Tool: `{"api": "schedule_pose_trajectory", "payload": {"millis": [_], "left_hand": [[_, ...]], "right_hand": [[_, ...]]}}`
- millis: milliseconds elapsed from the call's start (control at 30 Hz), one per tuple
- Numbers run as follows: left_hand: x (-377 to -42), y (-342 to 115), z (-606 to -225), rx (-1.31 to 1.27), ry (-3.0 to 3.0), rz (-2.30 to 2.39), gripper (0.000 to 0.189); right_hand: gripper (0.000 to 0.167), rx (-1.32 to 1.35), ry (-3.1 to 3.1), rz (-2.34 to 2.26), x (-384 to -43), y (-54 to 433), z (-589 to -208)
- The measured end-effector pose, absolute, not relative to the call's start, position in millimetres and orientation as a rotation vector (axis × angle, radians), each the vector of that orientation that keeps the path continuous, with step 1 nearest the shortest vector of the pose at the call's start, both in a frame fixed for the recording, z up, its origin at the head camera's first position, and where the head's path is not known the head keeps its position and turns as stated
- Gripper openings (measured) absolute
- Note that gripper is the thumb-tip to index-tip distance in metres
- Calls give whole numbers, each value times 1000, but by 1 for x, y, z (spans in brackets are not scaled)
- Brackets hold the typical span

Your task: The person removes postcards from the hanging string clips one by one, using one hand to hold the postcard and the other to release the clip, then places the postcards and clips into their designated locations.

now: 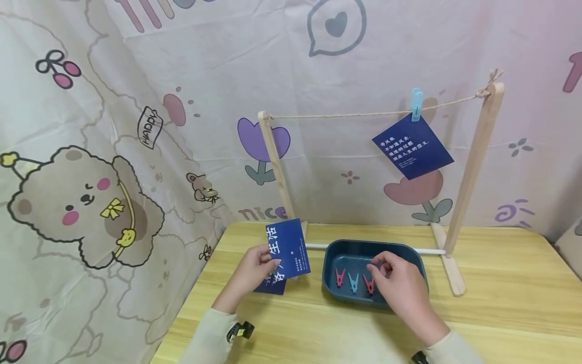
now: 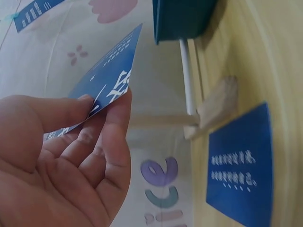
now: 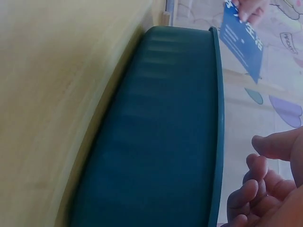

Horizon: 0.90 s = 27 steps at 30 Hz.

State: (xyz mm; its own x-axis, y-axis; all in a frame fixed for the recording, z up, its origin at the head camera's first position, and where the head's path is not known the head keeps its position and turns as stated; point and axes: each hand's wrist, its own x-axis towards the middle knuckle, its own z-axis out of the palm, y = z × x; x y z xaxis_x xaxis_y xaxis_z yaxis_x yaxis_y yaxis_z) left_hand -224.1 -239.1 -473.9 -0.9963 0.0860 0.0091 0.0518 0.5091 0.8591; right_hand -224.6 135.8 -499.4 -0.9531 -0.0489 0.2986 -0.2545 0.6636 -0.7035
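Observation:
My left hand (image 1: 251,268) pinches a dark blue card (image 1: 291,247) with white lettering between thumb and fingers, above the table. Under it, partly covered in the head view, lies another blue card (image 2: 240,168) on the tabletop. My right hand (image 1: 400,280) hovers over a dark teal tray (image 1: 328,270), its fingers loosely bent and nothing visible between them. Inside that tray sit a red clothespin (image 1: 339,277), a light blue clothespin (image 1: 353,283) and another red clothespin (image 1: 368,284), this last one close by the right hand. Part of the tray's inside is hidden by that hand.
Behind the tray, a string (image 1: 336,116) runs between two wooden posts (image 1: 475,169). A light blue clothespin (image 1: 416,105) fastens a tilted blue card (image 1: 413,146) to it, towards the right. A white rod (image 1: 431,251) joins the posts low down. Patterned cloth (image 1: 336,192) hangs behind.

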Motion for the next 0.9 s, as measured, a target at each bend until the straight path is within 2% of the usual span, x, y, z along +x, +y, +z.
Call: {"api": "schedule_pose_trajectory", "payload": {"millis": [200,467,900], "left_hand": [[-220,-258,-487,94,2693,1484,35],[-213,-288,-506,72,2630,1508,50],[-220,-302,-525,15,2532,1519,45]], "right_hand": [[9,256,-2598,1172,-226,139,-499],[11,274,-2536,1204,-226,141,-499],[8,241,-2560,1233,-229,143,-497]]}}
